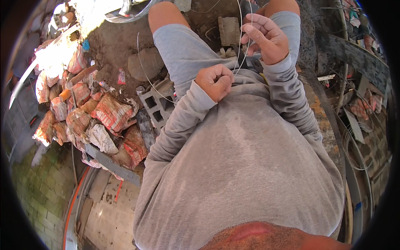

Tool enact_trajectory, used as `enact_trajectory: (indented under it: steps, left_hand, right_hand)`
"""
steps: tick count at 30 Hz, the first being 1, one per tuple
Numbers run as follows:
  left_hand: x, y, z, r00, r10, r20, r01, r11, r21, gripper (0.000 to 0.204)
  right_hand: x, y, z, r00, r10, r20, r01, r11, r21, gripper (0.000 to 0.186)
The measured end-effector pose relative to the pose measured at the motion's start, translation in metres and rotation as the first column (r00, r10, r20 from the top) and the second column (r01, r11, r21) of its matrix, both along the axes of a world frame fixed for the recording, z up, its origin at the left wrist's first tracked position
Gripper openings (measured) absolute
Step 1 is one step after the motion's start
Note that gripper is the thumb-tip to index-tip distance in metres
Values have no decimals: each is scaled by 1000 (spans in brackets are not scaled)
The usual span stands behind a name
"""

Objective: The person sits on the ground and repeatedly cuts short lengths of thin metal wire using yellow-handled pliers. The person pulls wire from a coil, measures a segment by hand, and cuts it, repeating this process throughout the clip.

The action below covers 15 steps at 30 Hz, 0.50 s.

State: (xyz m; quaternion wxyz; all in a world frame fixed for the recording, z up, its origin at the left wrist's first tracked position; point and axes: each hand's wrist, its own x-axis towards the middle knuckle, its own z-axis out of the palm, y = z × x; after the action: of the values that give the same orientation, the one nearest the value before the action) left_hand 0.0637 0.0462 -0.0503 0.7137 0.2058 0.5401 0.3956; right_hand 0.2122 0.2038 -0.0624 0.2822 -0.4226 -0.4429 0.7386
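Observation:
My left hand (214, 82) is closed on a thin pale wire (238, 57) just above my lap. My right hand (266, 38) is raised higher and to the right, fingers curled and thumb against the upper part of the wire, which runs up out of the top of the view in two strands. Another length of the same kind of wire (142, 66) arcs down on the left beside my leg. I am seated, in grey shorts and a grey long-sleeved top.
Stuffed sacks (112, 111) are heaped on the left with a plank (112, 166). Hollow concrete blocks (149, 101) lie by my left leg, another block (229, 31) between my legs. Coiled wire (353, 148) and boards (368, 62) are on the right.

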Motion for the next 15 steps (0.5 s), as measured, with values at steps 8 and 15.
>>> enact_trajectory:
  steps: [8, 15]
  left_hand:
    - [-20, -12, 11, 979, -186, -80, 195, 972, 127, 17]
    - [-15, 23, -12, 822, -99, 561, -16, 980, 196, 35]
  right_hand:
    - [2, -2, -13, 776, 97, -623, -345, 892, -292, 31]
    - [-4, -10, -3, 845, 268, -463, -278, 959, 49, 30]
